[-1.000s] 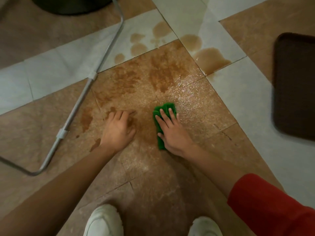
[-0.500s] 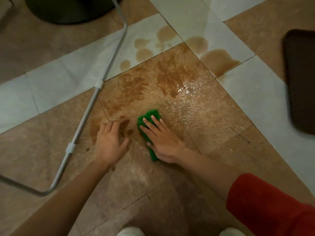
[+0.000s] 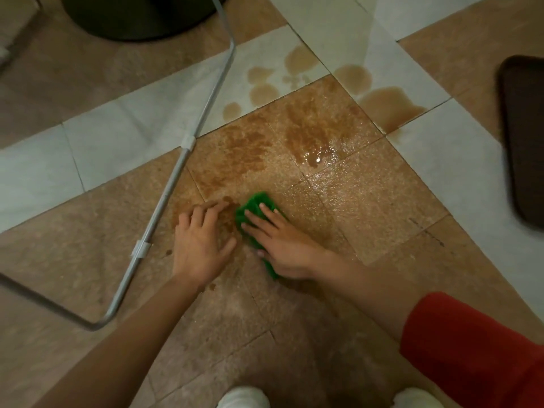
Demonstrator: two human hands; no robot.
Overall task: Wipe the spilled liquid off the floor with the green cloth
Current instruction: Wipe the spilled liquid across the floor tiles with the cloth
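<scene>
Floor tiles (image 3: 382,201), green cloth (image 3: 256,202) lengthwise near-to-far

Cloth (image 3: 256,201): bright green, under the right fingers (image 3: 252,216).
Floor (image 3: 382,207): speckled tan-brown tiles, with diagonal bands of pale grey-white tiles.
Spill (image 3: 309,128), beyond the fingers: glossy amber-brown blotches.
Sleeve (image 3: 471,348): red.
Shoes (image 3: 244,399): white.
Tray (image 3: 524,136), far right of the fingers: dark brown.
Tube (image 3: 173,184), left of the fingers: silver-grey.

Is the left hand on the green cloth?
No, the left hand rests on the floor beside the green cloth, which lies under the right hand.
</scene>
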